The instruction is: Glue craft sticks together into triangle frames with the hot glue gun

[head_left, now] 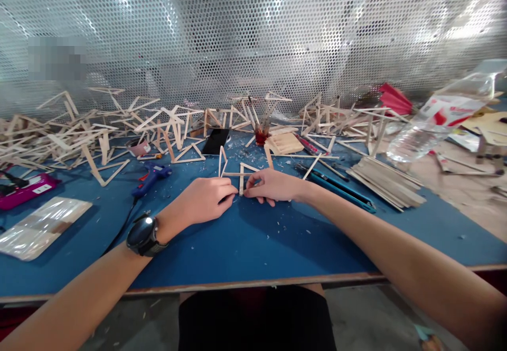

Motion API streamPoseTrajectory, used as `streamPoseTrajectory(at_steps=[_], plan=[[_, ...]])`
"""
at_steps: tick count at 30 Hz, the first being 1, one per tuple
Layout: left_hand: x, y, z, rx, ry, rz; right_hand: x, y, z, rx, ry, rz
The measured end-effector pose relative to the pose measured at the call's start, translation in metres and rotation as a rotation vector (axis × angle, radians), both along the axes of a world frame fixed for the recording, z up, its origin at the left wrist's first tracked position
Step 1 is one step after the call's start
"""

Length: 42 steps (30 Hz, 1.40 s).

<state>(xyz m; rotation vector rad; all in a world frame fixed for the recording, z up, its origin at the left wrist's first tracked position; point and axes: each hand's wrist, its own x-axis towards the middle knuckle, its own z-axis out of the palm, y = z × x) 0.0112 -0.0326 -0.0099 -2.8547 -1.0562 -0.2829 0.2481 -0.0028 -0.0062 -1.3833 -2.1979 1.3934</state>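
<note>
A small frame of joined wooden craft sticks (241, 178) stands on the blue tabletop between my hands. My right hand (273, 184) is closed, its thumb and fingers on the frame's near right side. From the left, my left hand (206, 197) reaches in with curled fingers, their tips close to the foot of the same frame. Whatever those left fingers pinch, if anything, is hidden. A dark watch (141, 233) is on the left wrist. Beyond the hands, a thin bent stick piece (222, 160) rises at the frame's left end.
Left of my hands lies a blue glue gun (152, 177) with its cord. A dark phone (216, 141) lies farther back. Heaps of glued stick frames (59, 134) line the mesh wall. To the right are a blue cutter (340, 188), loose sticks (386, 182) and a plastic bottle (439, 116).
</note>
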Motion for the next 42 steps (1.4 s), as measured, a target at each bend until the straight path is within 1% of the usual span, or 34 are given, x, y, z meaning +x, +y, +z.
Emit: streamPoseTrajectory(at_steps=[4,9,22,30,38,42], plan=[[0.0004,-0.0006,0.0011,-0.003,0.001,0.002,0.0005,0.0007,-0.0016,0.003,0.045,0.018],[-0.0003,-0.0007,0.0019,-0.011,-0.004,-0.006,0.0019,-0.0003,0.0024,-0.016,0.051,0.044],[0.0004,-0.0004,0.0024,-0.001,0.006,0.004,0.0001,-0.0005,-0.0002,0.009,0.033,0.02],[-0.0002,-0.0012,0.0037,-0.002,-0.018,-0.003,-0.0017,-0.0052,0.0066,0.002,0.013,-0.009],[0.0006,-0.0013,0.0033,-0.022,-0.011,-0.012,-0.0001,-0.0043,0.0036,0.024,0.041,0.009],[-0.0004,-0.0007,0.0018,-0.004,-0.009,-0.01,-0.0002,-0.0037,0.0033,0.036,0.024,0.016]])
